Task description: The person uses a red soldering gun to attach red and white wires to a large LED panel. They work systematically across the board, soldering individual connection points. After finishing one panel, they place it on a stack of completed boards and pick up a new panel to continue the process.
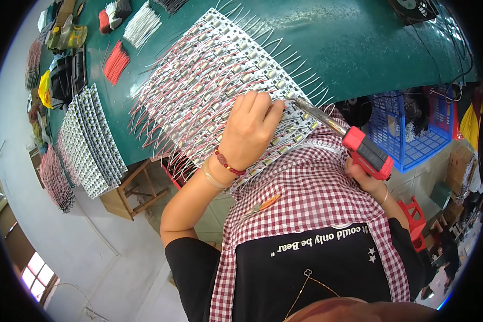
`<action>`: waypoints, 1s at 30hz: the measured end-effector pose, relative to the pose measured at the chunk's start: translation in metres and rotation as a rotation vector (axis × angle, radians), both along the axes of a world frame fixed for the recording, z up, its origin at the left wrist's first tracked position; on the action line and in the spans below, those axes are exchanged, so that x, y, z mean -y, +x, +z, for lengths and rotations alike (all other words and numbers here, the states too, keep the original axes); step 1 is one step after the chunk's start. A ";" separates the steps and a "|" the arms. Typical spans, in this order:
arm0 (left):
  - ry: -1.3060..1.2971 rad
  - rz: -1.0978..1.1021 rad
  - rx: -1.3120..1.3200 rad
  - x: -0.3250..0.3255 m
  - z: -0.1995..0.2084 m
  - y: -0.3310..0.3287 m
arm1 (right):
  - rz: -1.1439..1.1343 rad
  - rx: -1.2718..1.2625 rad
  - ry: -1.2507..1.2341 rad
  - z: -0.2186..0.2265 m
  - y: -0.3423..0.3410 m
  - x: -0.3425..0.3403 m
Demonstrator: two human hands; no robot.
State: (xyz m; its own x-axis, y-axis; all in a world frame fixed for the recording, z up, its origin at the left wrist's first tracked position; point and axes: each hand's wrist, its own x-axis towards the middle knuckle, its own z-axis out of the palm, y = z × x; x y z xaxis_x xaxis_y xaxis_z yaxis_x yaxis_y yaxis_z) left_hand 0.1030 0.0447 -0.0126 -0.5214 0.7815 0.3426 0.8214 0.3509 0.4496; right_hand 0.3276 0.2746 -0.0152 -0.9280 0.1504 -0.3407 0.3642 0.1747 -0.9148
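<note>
A large white panel of circuit boards (268,65) lies at a slant on the green table, its near corner reaching over the edge towards my apron. Rows of small pale components cover it, with red and white wires sticking out along its sides. My left hand (250,129) rests over the panel, fingers bunched in a pinch; whatever is between the fingertips is hidden. A red and black soldering gun (367,153) is gripped by my right hand (364,177), which its handle partly covers. Its metal tip points left and meets the panel beside my left fingertips.
On the green table (349,48) lie a red wire bundle (116,63) and a white wire bundle (143,25). More wired board panels (94,145) overhang its left side. A black fan (413,9) sits far right. Below stand a blue crate (402,140) and a red stool (414,221).
</note>
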 end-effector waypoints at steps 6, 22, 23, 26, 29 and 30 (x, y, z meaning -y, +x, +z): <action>-0.047 -0.033 -0.045 0.003 -0.001 -0.002 | -0.074 0.036 -0.088 -0.001 0.008 0.000; 0.089 0.023 0.096 -0.001 -0.005 -0.004 | 0.013 0.041 0.005 0.003 -0.003 0.002; 0.086 0.024 0.100 -0.001 -0.005 -0.004 | 0.030 0.029 0.030 0.002 -0.001 0.001; 0.084 0.025 0.104 -0.002 -0.004 -0.004 | -0.011 0.037 -0.031 -0.002 0.006 -0.001; 0.076 0.026 0.098 -0.001 -0.004 -0.005 | -0.068 0.047 -0.130 -0.001 0.007 0.000; 0.073 0.026 0.095 -0.001 -0.005 -0.005 | -0.073 0.048 -0.141 -0.001 0.007 0.000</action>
